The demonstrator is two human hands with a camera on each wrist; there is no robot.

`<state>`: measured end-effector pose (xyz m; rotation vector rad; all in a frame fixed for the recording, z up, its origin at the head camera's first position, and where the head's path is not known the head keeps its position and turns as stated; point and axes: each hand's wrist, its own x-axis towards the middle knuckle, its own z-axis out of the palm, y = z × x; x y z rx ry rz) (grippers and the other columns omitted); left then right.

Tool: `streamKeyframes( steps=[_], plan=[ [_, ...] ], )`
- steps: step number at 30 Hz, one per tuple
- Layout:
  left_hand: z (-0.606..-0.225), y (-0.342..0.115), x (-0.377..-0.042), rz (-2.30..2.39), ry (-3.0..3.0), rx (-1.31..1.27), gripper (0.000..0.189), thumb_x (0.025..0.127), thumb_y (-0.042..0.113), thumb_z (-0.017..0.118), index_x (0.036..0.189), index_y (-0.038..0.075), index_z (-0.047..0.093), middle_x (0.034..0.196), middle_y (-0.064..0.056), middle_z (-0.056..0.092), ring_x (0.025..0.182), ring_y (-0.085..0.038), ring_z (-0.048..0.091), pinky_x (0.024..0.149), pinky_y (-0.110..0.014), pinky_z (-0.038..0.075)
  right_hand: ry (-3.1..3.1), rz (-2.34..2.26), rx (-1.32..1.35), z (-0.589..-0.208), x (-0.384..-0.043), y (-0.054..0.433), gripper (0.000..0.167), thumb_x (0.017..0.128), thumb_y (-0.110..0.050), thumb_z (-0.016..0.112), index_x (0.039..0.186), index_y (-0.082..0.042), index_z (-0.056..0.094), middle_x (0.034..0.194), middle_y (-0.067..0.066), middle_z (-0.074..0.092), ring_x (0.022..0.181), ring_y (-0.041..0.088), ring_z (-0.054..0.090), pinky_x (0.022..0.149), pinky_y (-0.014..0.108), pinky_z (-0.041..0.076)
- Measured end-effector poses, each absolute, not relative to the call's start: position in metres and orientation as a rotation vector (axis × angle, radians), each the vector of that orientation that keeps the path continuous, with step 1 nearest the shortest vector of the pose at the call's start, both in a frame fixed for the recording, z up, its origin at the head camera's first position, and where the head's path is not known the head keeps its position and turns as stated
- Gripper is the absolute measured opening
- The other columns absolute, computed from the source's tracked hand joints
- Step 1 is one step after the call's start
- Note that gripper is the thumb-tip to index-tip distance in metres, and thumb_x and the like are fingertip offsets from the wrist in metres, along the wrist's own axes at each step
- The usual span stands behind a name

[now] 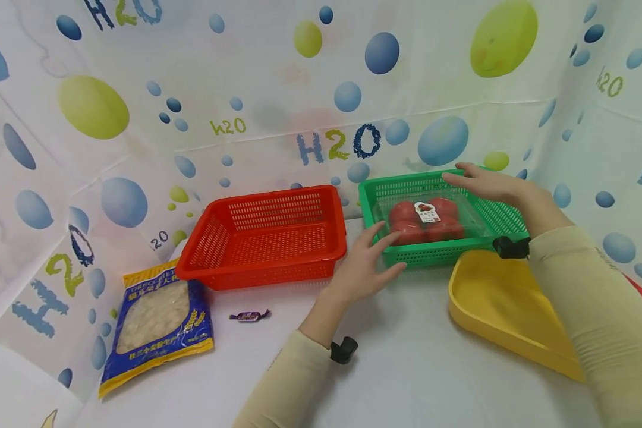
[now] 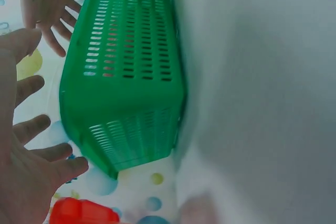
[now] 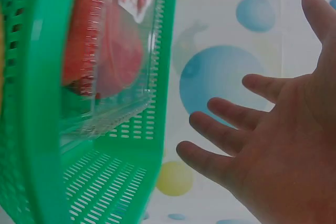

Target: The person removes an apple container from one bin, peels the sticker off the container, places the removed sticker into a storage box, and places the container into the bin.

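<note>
A clear plastic box of tomatoes (image 1: 406, 230) with a white label lies inside the green basket (image 1: 422, 257), toward its left side. My left hand (image 1: 361, 267) is just off the basket's front left corner, its fingers spread and holding nothing. Above the basket's right rear part hovers my right hand (image 1: 489, 183), also with spread fingers and nothing in them. In the right wrist view, the right hand (image 3: 278, 135) is apart from the basket and the clear box (image 3: 118, 51). The left wrist view has the left hand (image 2: 26, 166) beside the basket's end wall (image 2: 126, 98).
A red basket (image 1: 273, 276) stands left of the green one. A wrapped candy (image 1: 249, 316) and a blue-and-yellow bag of pasta (image 1: 157, 321) lie to the front left. A yellow tray (image 1: 508, 309) sits under the right forearm, touching or close to the green basket.
</note>
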<state>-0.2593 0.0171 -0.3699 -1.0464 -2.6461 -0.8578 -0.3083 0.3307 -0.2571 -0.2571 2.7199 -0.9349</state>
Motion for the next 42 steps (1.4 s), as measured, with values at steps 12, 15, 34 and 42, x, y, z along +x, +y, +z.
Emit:
streamKeyframes(
  steps=[12, 15, 34, 42],
  plan=[
    [-0.396, 0.028, -0.261, -1.161, -2.586, -0.729, 0.065, 0.093, 0.045, 0.070, 0.151, 0.024, 0.049, 0.165, -0.005, 0.022, 0.145, -0.031, 0.031, 0.097, -0.051, 0.051, 2.512, -1.183, -0.160, -0.271, -0.334, 0.353, 0.097, 0.102, -0.066, 0.031, 0.158, 0.002, -0.010, 0.162, 0.031, -0.006, 0.144, 0.057, 0.005, 0.113, 0.070, 0.013],
    [-0.400, 0.032, -0.262, -1.247, -2.543, -0.705, 0.065, 0.092, 0.044, 0.071, 0.150, 0.023, 0.050, 0.165, -0.006, 0.021, 0.146, -0.032, 0.030, 0.099, -0.052, 0.049, 2.484, -1.226, -0.136, -0.279, -0.339, 0.361, 0.101, 0.100, -0.070, 0.031, 0.158, 0.001, -0.011, 0.161, 0.034, -0.005, 0.145, 0.057, 0.004, 0.114, 0.069, 0.013],
    [-0.420, 0.050, -0.267, -1.744, -2.226, -0.569, 0.062, 0.091, 0.034, 0.077, 0.144, 0.009, 0.056, 0.166, -0.004, 0.021, 0.145, -0.023, 0.033, 0.099, -0.040, 0.050, 2.309, -1.514, -0.001, -0.309, -0.355, 0.378, 0.103, 0.100, -0.067, 0.037, 0.156, -0.002, -0.020, 0.159, 0.039, -0.006, 0.147, 0.053, 0.001, 0.118, 0.061, 0.012],
    [-0.423, 0.056, -0.266, -1.870, -2.175, -0.510, 0.054, 0.090, 0.029, 0.079, 0.137, 0.012, 0.061, 0.166, -0.001, 0.022, 0.148, -0.024, 0.029, 0.095, -0.037, 0.053, 2.291, -1.410, 0.055, -0.319, -0.354, 0.384, 0.093, 0.106, -0.056, 0.036, 0.156, 0.003, -0.015, 0.157, 0.042, 0.002, 0.145, 0.056, 0.013, 0.115, 0.061, 0.024]
  ],
)
